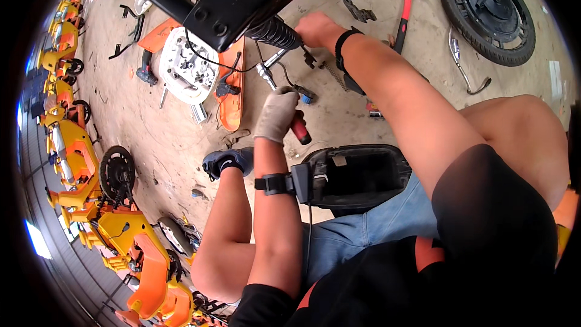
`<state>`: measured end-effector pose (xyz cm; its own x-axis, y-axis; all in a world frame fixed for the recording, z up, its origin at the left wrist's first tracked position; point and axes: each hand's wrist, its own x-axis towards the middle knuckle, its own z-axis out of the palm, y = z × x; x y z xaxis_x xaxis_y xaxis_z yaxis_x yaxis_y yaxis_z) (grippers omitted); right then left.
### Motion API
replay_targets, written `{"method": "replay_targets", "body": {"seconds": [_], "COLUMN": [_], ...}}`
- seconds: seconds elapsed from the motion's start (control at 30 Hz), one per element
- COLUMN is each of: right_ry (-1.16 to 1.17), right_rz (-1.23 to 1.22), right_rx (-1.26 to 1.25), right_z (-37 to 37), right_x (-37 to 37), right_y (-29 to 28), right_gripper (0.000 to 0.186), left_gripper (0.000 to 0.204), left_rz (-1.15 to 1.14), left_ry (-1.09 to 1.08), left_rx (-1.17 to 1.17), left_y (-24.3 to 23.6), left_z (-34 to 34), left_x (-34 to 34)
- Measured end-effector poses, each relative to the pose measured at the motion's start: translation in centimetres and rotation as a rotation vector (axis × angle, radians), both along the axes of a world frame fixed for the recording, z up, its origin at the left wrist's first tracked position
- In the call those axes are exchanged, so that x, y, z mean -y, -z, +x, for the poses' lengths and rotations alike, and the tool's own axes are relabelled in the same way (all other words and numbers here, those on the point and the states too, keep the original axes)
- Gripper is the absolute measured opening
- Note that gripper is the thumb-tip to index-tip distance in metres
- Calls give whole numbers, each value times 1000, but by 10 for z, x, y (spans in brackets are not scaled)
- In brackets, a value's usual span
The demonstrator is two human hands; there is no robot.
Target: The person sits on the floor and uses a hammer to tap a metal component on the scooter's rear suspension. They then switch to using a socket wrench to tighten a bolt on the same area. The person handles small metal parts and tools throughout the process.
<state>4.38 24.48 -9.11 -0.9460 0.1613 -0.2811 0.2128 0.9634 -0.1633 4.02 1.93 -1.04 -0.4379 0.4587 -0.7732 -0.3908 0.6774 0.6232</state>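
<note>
black frame (242,0) nearest the camera, hanging in from the top, one spring (275,33) sloping down from under it. ratchet (264,72) sits below that spring, head and shiny extension (276,59) angled up toward the spring's lower end; contact there can't be made out. looks like steel: probably dense for its size, stiff, not fragile, bare metal likely slick if oily. best hold is the red-black handle (301,131), which looks grippier; the extension could be steadied near the head.

left hand (275,115), in a pale glove, has its fingers wrapped closed around the handle, its red end poking out on the right side of the fist. right hand (318,29), bare, is curled just beside the spring's lower end; fingertips hidden, so can't tell if they're clamped on anything or only touching.

around on the floor (157,121): white cover (187,66) and orange panel (231,109) left of the ratchet, drill (146,69) farther left, hammer (404,18) and wheel (487,12) off to the right. open black bucket (357,150) between the person's legs.
</note>
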Motion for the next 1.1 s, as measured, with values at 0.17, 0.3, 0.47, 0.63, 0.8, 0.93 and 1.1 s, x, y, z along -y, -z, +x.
{"method": "replay_targets", "body": {"seconds": [0.17, 0.3, 0.47, 0.63, 0.8, 0.93, 1.1], "right_ry": [-67, -40, -38, -54, 1, -15, -15], "right_rz": [-34, -7, 26, -8, -27, -12, -64], "right_rx": [-55, -54, -123, -130, -72, -14, -48], "right_z": [-12, 2, -1, -1, -2, -7, -5], "right_x": [13, 6, 5, 11, 8, 11, 9], "right_y": [-6, 6, 6, 2, 3, 0, -1], "right_gripper": [20, 19, 19, 18, 18, 19, 16], "left_gripper": [19, 15, 7, 17, 10, 9, 18], "left_rz": [139, 387, 586, 621, 519, 352, 162], "left_ry": [-307, -731, -1074, -1154, -864, -708, -65], "left_rx": [219, 755, 1174, 1237, 770, 671, 74], "left_y": [-37, -18, -37, -25, -38, -33, -26], "left_z": [-30, -69, -103, -120, -85, -69, -25], "left_x": [11, 5, -3, 5, -13, -5, 4]}}
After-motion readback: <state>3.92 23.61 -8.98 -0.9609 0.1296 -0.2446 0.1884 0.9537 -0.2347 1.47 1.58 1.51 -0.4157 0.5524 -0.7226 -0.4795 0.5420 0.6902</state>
